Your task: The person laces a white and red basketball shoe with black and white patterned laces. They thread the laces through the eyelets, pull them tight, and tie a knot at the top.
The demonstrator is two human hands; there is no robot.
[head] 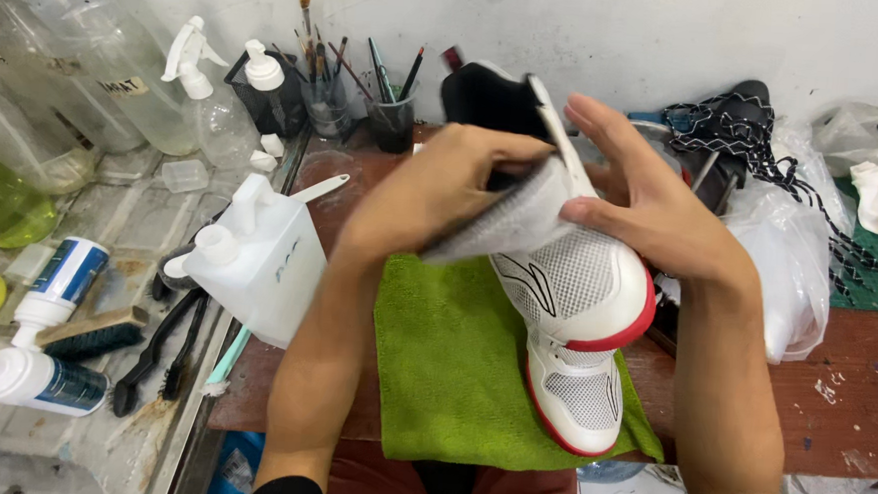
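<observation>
— What do the hands hold?

— The left hand has its fingers clenched around a grey cloth, pressed against a white mesh sneaker with red trim. The right hand steadies the sneaker, fingers closed on its collar.

— And where is the sneaker?

— Held above a green towel spread on the brown worktop. A white plastic jug stands just left of the towel; brushes lie beyond it.
</observation>
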